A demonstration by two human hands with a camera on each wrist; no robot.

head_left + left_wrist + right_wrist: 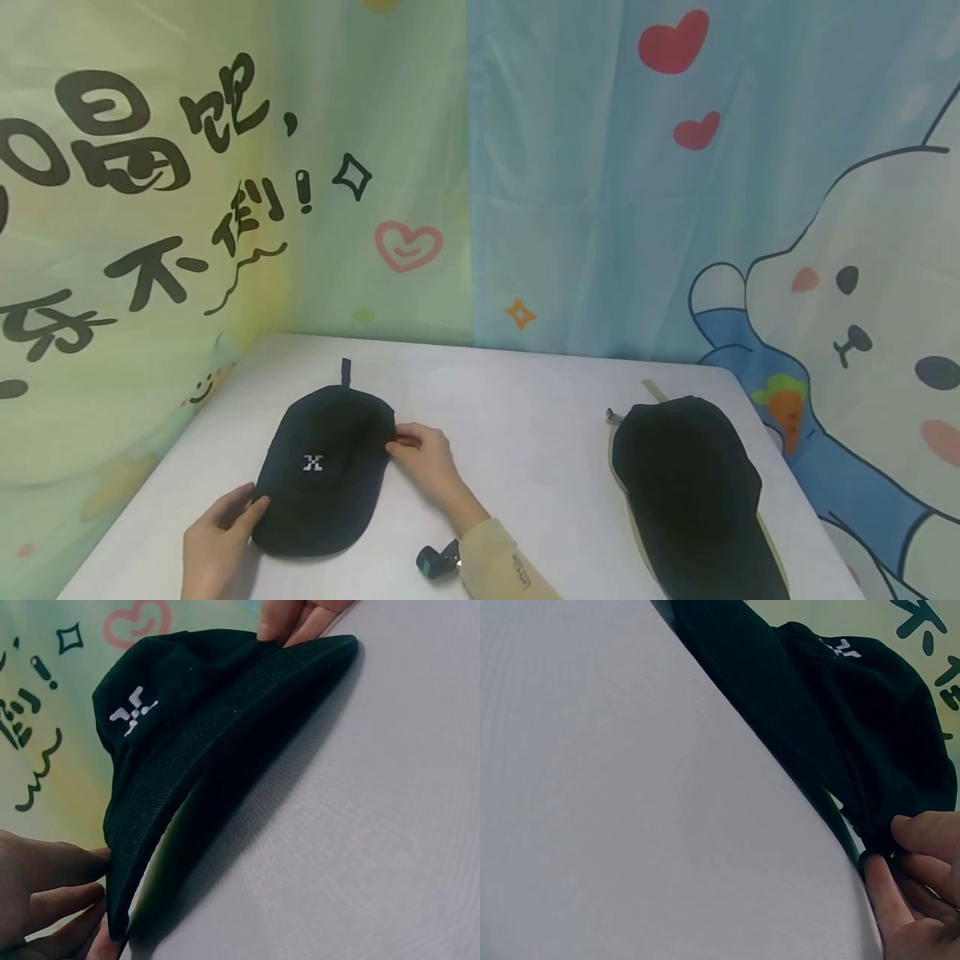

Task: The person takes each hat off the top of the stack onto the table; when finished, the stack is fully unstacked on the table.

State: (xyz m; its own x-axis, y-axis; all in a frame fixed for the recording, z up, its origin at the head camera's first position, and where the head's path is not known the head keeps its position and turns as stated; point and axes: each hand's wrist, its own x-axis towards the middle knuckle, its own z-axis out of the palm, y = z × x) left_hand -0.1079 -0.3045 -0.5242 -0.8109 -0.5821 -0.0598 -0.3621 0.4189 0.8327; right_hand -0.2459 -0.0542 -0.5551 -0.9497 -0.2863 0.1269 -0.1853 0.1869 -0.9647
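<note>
A black baseball cap (pixel 322 492) with a small white logo lies brim toward me on the left of the white table. My left hand (pixel 219 533) grips the left edge of its brim between thumb and fingers. On the far side of the brim, my right hand (pixel 423 454) pinches the lower right edge of the crown. In the left wrist view the brim of the cap (pixel 180 765) arches above the tabletop, with a gap beneath. The right wrist view shows thumb and fingers of my right hand (pixel 922 877) at the cap's (pixel 885 735) lower edge.
A second dark cap (pixel 686 492) with beige edging, a beige strap and a metal buckle (pixel 613 417) lies on the right of the white table (pixel 525 433). A small dark device (pixel 437 561) sits at my right wrist. A printed curtain (pixel 540 167) hangs behind the table.
</note>
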